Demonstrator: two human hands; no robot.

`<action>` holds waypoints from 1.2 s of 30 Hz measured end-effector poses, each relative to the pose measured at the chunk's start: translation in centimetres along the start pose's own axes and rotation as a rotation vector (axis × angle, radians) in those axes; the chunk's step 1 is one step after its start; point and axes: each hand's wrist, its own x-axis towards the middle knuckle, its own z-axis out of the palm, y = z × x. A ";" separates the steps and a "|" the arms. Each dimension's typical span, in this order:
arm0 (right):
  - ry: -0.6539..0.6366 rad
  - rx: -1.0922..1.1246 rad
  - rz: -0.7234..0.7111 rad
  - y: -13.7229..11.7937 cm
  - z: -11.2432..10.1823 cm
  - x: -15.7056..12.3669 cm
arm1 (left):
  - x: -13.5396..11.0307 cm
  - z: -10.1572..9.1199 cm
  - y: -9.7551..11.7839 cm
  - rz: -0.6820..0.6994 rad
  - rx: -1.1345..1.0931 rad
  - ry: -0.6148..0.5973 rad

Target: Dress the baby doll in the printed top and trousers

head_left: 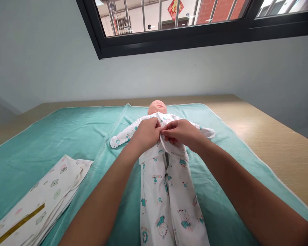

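Observation:
A baby doll lies on its back, its head at the far end. It wears a white printed baby shirt with long sleeves spread to both sides, and matching baby trousers. Over the chest, my left hand is closed, pinching the shirt's front edge. My right hand meets it fingertip to fingertip, thumb and forefinger closed on the shirt's other front flap, which is slightly lifted. Whatever fastening lies between the fingertips is too small and covered to make out.
A turquoise blanket lies under the doll on a wooden table. At the lower left rests a folded printed cloth with a yellow-brown strip on it. Beyond stand a pale wall and a dark-framed window.

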 end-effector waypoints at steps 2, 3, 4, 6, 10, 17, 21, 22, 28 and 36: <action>-0.008 0.038 0.030 0.1 -0.1 0.1 | 0.0 0.1 0.0 0.008 -0.013 0.002; -0.004 0.057 0.040 0.2 -0.1 0.2 | 0.0 0.2 0.0 0.005 -0.032 -0.007; 0.005 0.073 0.046 0.3 -0.2 0.3 | 0.0 0.2 0.0 0.000 -0.051 -0.015; 0.025 0.095 0.051 0.4 -0.2 0.4 | 0.0 0.3 0.0 -0.005 -0.075 -0.020; 0.016 0.132 0.059 0.5 -0.1 0.4 | -0.1 -0.2 -0.2 -0.054 -0.206 -0.092; -0.003 0.134 0.092 0.6 -0.3 0.6 | -0.2 -0.9 -0.5 -0.101 -0.016 -0.176; -0.008 0.154 0.094 0.7 -0.4 0.7 | -0.4 -0.4 -0.2 -0.046 0.105 -0.150; -0.010 0.157 0.095 0.7 -0.4 0.8 | -0.5 -0.2 -0.1 -0.034 0.117 -0.144; -0.020 0.144 0.078 0.8 -0.4 0.7 | -0.6 0.2 0.3 0.020 0.153 -0.069; -0.040 0.097 0.048 0.7 -0.5 0.6 | -0.8 0.4 0.7 0.036 0.217 -0.032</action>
